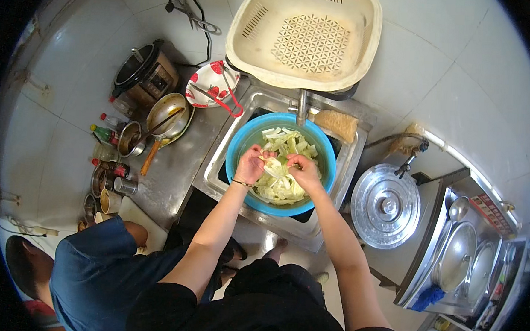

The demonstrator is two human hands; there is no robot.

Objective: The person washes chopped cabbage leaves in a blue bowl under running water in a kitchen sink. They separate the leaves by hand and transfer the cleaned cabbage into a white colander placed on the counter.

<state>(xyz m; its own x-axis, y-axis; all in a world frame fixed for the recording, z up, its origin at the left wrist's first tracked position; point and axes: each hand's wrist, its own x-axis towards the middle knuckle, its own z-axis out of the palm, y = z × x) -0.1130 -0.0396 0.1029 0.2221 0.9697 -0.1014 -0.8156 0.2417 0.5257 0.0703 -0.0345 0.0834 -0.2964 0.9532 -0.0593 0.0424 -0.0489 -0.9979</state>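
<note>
Both my hands are over a blue plastic basin [231,157] standing in a stainless steel sink [211,171]. Torn pale green cabbage leaves [286,194] fill much of the basin, apparently in water. Between my fingers is a piece of cabbage leaf [275,167]. My left hand [249,165], with a thin band at the wrist, grips its left side. From the right, my right hand [305,173] pinches it with thumb and fingers. The faucet [302,107] reaches over the basin's far rim.
A beige plastic drain basket [309,44] stands behind the faucet. At left are a strawberry-patterned bowl [202,79] with red-handled tongs [232,110], a saucepan [168,115] and a pressure cooker [148,74]. Another person [93,269] works beside me. A lidded metal pot [385,225] stands right.
</note>
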